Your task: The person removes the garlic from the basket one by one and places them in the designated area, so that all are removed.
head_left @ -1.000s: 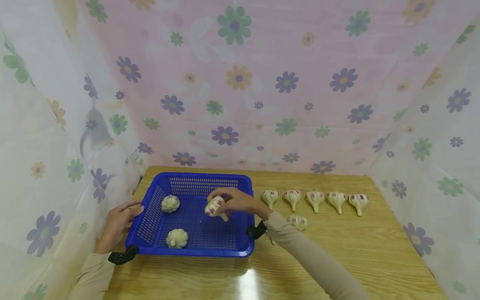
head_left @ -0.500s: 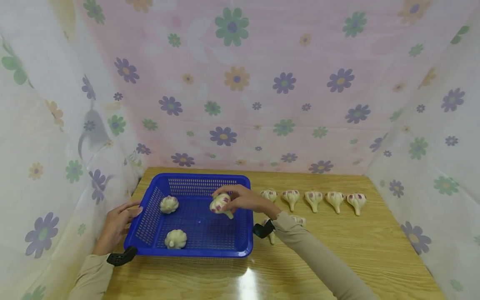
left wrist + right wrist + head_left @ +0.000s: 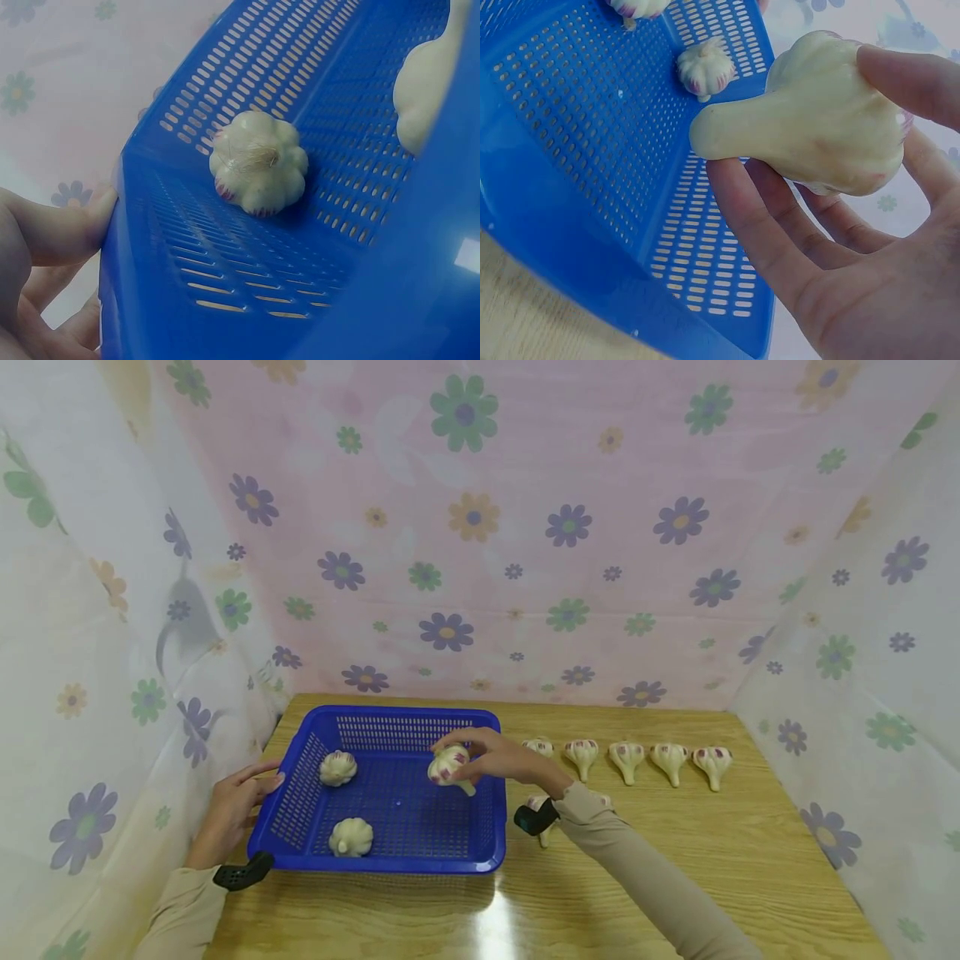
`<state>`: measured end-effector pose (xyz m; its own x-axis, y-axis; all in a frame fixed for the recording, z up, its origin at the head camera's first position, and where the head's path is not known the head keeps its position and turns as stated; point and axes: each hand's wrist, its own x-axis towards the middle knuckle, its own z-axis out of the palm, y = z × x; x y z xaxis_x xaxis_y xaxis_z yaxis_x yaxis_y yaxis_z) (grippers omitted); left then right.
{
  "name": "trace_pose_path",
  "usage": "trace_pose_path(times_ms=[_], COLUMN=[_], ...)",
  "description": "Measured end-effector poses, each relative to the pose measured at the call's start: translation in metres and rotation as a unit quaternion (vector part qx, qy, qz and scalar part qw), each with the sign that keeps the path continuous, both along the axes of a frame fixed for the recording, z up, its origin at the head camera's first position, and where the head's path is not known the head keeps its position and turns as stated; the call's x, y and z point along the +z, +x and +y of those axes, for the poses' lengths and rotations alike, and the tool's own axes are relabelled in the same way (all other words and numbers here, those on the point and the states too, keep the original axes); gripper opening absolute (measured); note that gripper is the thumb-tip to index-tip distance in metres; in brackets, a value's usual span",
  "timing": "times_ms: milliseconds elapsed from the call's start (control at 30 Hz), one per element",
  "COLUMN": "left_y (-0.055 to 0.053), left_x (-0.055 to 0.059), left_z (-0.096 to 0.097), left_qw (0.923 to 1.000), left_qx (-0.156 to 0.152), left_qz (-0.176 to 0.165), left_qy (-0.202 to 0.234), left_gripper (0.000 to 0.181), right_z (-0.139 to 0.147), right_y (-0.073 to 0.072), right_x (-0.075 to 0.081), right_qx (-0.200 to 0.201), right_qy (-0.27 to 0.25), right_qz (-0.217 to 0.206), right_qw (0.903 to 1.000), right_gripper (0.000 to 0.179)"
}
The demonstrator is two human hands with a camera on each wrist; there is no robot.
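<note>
Above the right part of a blue plastic basket (image 3: 375,863), my right hand (image 3: 508,758) holds a garlic bulb (image 3: 447,765) with purple marks. In the right wrist view, thumb and fingers span this bulb (image 3: 832,112), its thick stem pointing left. My left hand (image 3: 231,810) grips the basket's left rim; in the left wrist view the thumb (image 3: 71,229) presses the outside of the edge and the other fingers curl below it. Inside the basket lie two more bulbs, one at the back left (image 3: 338,768) and one at the front left (image 3: 351,837).
Right of the basket, a row of several garlic bulbs (image 3: 626,762) lies on the wooden table (image 3: 720,868), stems toward me. Nearer, another bulb (image 3: 543,837) is partly hidden by the right wrist's black camera (image 3: 537,817). Flowered cloth (image 3: 517,543) walls the table's back and sides.
My right hand has lifted slightly and drifted right with the garlic bulb held in it. The left hand stays at the basket's rim.
</note>
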<state>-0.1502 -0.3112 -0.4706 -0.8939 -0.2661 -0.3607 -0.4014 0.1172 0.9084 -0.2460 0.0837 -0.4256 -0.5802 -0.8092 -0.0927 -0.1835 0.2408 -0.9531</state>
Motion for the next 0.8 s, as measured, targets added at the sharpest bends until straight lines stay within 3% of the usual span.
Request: trace_pose_path(times_ms=[267,800], left_y=[0.000,-0.001], left_x=[0.001,0.000], left_z=[0.000,0.000], left_qw=[1.0000,1.0000], left_qx=[0.002,0.003], left_qz=[0.001,0.000], left_qy=[0.000,-0.001], left_gripper=[0.058,0.057], right_z=[0.010,0.036], right_y=[0.000,-0.004], right_x=[0.003,0.006], right_qx=[-0.005,-0.021], right_qy=[0.017,0.004], right_qz=[0.009,0.036], right_qw=[0.9998,0.9991], right_gripper=[0.042,0.040])
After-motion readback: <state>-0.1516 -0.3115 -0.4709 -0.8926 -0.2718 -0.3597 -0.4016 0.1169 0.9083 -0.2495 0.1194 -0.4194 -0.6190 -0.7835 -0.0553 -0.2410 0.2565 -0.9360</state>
